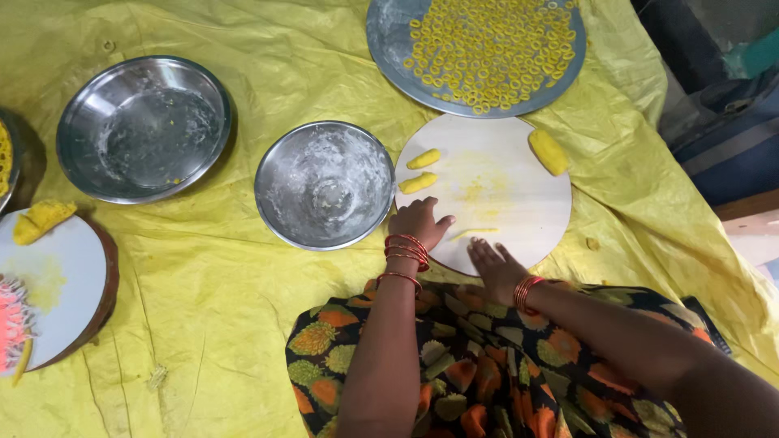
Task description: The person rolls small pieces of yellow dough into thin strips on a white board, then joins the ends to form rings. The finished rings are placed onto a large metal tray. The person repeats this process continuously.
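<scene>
a round pale wooden board (519, 203) is seen on a crumpled yellow plastic sheet (243, 324), just in front of the person's lap. the left hand (419, 222) is laid on the board's near-left edge, fingers loosely curled, thumb pointing right; nothing is seen pinched in it. the right hand (495, 268) is pressed flat on the near edge, fingers together and extended. between the two hands a thin rolled strand of yellow dough (473, 232) lies on the board, close to both but not clearly touched by either.

two short yellow dough logs (421, 170) are noted at the board's left side, and a larger yellow dough lump (548, 152) at its far right rim. a yellow smear marks the board's middle.

a small floured steel bowl (324, 184) stands just left of the board, touching or overlapping its rim. a larger steel bowl (144, 127) sits farther left, well apart. a flat round steel plate (389, 40), covered with small yellow dough rings (491, 49), lies beyond the board, its near rim overlapping the board's far edge and its top cut off by the frame.

at the left edge a second round white board (65, 276) is partly cut off; a yellow dough piece (40, 219) rests on it, and a blurred pink object (11, 320) cannot be made out. red bangles (406, 251) are worn on both wrists. dark objects at the upper right are unclear.
</scene>
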